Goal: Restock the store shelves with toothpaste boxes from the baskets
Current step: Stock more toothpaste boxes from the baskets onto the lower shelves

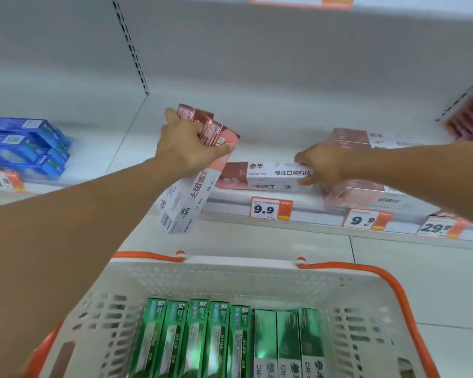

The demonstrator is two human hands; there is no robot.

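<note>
Two pink boxes (200, 170), left grip (186, 148).

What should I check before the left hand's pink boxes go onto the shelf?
1. Left hand grips the pink boxes firmly: ok, fingers wrap them, though they hang tilted.
2. Number of boxes held: cannot tell, probably two or three.
3. Right hand on the shelf box: ok, it holds that box's right end, lying flat over the 9.9 tag.
4. Free shelf space left of that box: ok, bare white surface up to the blue boxes.
5. Boxes match that tag: cannot tell, print is blurred.
6. Basket stock: ok, green boxes remain.
</note>
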